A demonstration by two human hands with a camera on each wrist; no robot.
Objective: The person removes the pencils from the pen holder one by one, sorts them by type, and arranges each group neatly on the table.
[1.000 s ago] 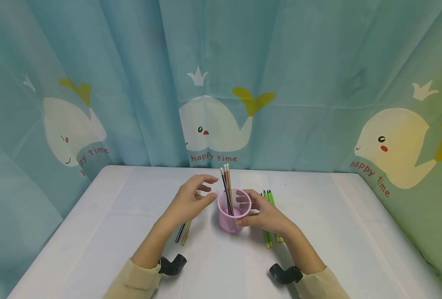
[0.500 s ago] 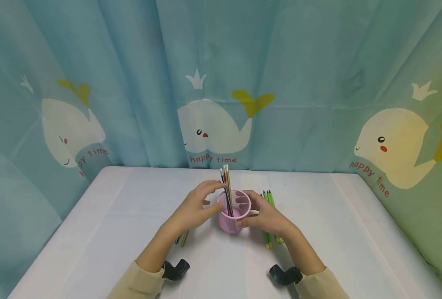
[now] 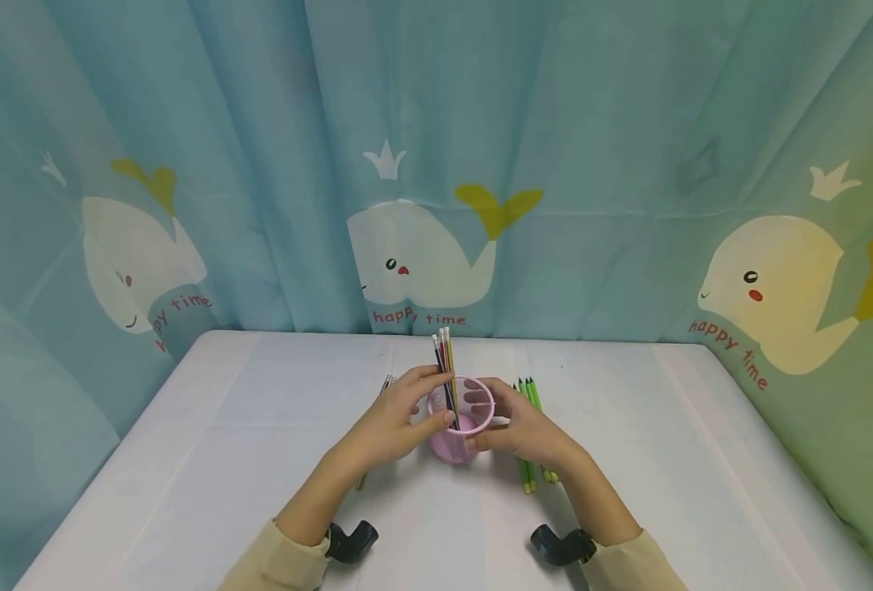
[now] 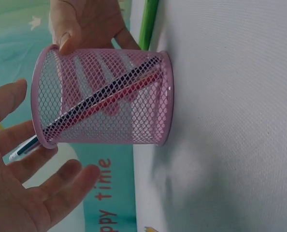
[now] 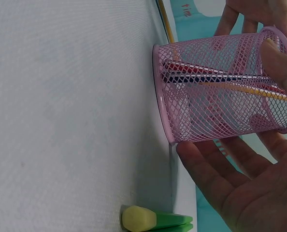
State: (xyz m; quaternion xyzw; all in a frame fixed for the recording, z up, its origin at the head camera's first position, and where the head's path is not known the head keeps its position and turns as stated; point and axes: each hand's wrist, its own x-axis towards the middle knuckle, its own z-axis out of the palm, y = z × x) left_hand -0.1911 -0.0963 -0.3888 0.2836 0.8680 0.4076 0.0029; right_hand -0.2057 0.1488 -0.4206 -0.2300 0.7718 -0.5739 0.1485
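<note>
A pink mesh pencil cup (image 3: 453,447) stands upright on the white table. Inside lean several pencils (image 3: 445,355), black, red and yellow, their ends above the rim. My right hand (image 3: 528,428) holds the cup from the right, thumb in front and fingers curled around the far side. From the left, my left hand (image 3: 395,420) reaches around the pencils at the rim. In the left wrist view, that hand (image 4: 22,193) has its thumb and fingers spread apart, with the pencil ends passing between them.
Several green pencils (image 3: 527,478) lie on the table right of the cup, partly under the right hand. More pencils (image 3: 361,481) lie on the left, mostly hidden by the left hand. A blue whale-print curtain (image 3: 591,164) hangs behind the table.
My left hand has moved right and slightly down, from beside the cup to around the pencils at its rim. The right hand and cup have stayed in place.
</note>
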